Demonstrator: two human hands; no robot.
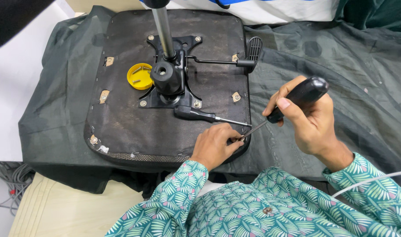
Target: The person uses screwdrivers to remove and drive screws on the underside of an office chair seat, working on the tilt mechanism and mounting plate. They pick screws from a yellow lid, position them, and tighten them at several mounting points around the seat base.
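At the near right corner of the upturned seat base our left hand pinches the screw spot while our right hand grips a screwdriver, so fastening seems unfinished; a second screwdriver lies beside.

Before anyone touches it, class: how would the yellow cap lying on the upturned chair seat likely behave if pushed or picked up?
The yellow cap looks like thin plastic, so probably light. It lies flat with its open side up on the seat, so it would likely slide rather than roll. Its round rim could roll if tipped on edge.
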